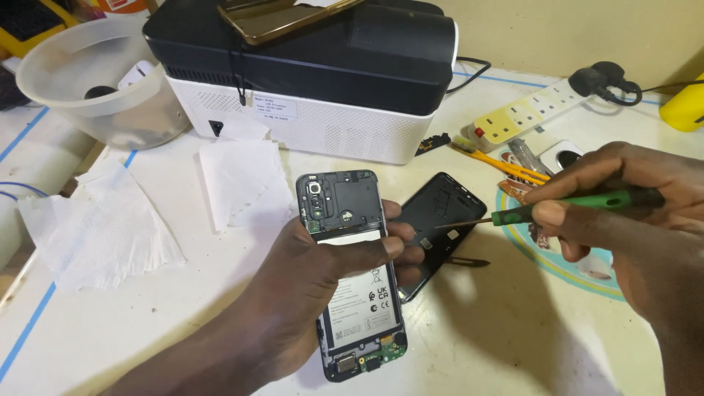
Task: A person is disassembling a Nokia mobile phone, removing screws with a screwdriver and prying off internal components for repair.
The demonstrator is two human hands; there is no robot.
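Observation:
My left hand (315, 293) grips an opened phone (352, 273) across its middle, with the white battery and the green circuit board at the bottom exposed. The camera end points away from me. My right hand (631, 220) holds a green-handled screwdriver (557, 209), its thin tip pointing left, just right of the phone. Under the tip lies the phone's black back cover (440, 224), inner side up, on the white table (132, 323).
A black-and-white machine (315, 81) stands at the back with a gold phone on top. A clear plastic bowl (88, 81) sits far left, paper tissues (95, 220) nearer. A power strip (528, 110), orange tools (499, 163) and a yellow object lie at the right.

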